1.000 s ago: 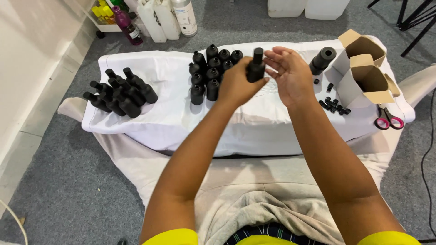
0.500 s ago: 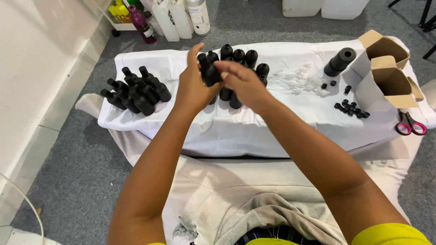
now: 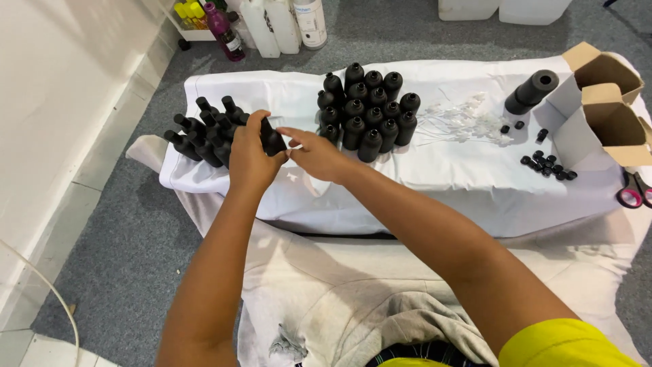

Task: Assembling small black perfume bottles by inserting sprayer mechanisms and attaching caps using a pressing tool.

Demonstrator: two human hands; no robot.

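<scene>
The left hand [image 3: 250,158] is wrapped around a black bottle [image 3: 272,141], fingers curled over its body, and holds it tilted at the near edge of the lying pile [image 3: 207,132] of like bottles on the white cloth [image 3: 441,170]. The right hand [image 3: 314,153] is just beside it, fingers loosely extended toward the bottle's base and touching or nearly touching it; it grips nothing that can be seen. Right of the pile stands an upright cluster [image 3: 370,112] of bottles, and farther right of that lie thin white tubes [image 3: 462,122], a black roll [image 3: 532,92], loose caps [image 3: 550,166], open cartons [image 3: 604,102] and scissors [image 3: 635,194] at the cloth's far right edge. Judging by the pose, the bottle is being laid with the pile. To do this well, it looks wise to set it down neck aligned with its neighbours, nestled against them so it cannot roll, with the right hand steadying it until it rests, and without nudging the pile toward the cloth's left edge.
</scene>
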